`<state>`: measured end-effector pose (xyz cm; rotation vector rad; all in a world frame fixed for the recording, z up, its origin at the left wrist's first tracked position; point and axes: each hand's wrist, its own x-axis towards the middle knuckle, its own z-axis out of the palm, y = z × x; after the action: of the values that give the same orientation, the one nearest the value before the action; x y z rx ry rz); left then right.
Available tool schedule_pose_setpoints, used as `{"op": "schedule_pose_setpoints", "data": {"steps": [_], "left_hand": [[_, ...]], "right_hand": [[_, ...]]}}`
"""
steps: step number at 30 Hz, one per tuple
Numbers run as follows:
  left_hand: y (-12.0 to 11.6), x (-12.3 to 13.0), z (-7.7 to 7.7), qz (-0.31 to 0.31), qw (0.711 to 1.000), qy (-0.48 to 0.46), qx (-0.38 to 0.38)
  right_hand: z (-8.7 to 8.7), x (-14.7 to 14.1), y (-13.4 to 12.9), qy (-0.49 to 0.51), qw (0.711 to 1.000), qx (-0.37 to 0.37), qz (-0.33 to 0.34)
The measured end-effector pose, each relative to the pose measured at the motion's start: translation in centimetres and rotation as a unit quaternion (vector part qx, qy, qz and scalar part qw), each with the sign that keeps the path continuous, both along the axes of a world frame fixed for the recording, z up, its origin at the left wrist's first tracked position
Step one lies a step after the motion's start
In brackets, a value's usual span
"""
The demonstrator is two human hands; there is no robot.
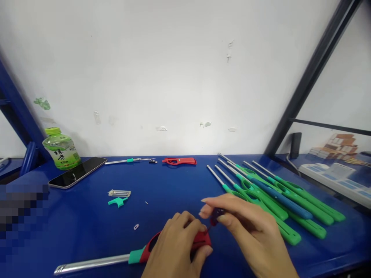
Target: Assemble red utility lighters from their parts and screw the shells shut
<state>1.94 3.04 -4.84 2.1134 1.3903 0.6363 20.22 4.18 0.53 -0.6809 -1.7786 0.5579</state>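
Held lighter (136,256) at table (174,189) front, lighter pile (281,197) right, phone (78,172) left, bottle (62,151) behind it, perhaps touching.

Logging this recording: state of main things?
Long red plastic lighter: held
Slim dark screwdriver: held
Left hand: closed on lighter
Right hand: pinching screwdriver
Flat black phone: screen dark
Green plastic bottle: capped
Clear oblong plastic piece: loose
Green angular plastic piece: loose
Green plastic lighters: lying

Bright, soft light on the wall (162,69), lower left coarsely pixelated.
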Motion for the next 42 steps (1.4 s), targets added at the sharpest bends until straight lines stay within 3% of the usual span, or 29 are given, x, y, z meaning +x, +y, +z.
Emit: {"op": "schedule_pose_setpoints", "data": {"steps": [5, 10, 16, 22, 28, 34, 38, 42], "left_hand": [[0.3, 0.1, -0.2, 0.011, 0.999, 0.029, -0.009], [0.4, 0.2, -0.1, 0.005, 1.000, 0.025, -0.007], [0.0, -0.1, -0.2, 0.001, 1.000, 0.020, -0.011], [-0.2, -0.1, -0.3, 0.000, 1.000, 0.005, 0.003], [-0.3, -0.1, -0.3, 0.009, 1.000, -0.012, 0.019], [-0.6, 0.1, -0.1, 0.018, 1.000, -0.005, 0.025], [-0.6, 0.4, 0.5, 0.016, 1.000, 0.006, 0.005], [-0.6, 0.4, 0.8, 0.018, 1.000, 0.019, 0.002]], "right_hand": [[-0.2, 0.2, 0.5, 0.004, 0.994, 0.057, -0.091], [-0.3, 0.7, 0.2, -0.050, 0.998, -0.004, -0.037], [0.0, 0.8, 0.6, -0.024, 0.993, 0.062, -0.102], [0.8, 1.0, -0.3, -0.043, 0.999, 0.001, -0.028], [0.2, 0.4, -0.4, -0.032, 0.995, 0.049, -0.085], [0.3, 0.8, -0.6, -0.039, 0.999, -0.024, -0.013], [-0.1, 0.1, 0.0, 0.000, 0.998, -0.002, -0.059], [-0.7, 0.1, 0.3, 0.009, 0.998, 0.012, -0.063]]}}
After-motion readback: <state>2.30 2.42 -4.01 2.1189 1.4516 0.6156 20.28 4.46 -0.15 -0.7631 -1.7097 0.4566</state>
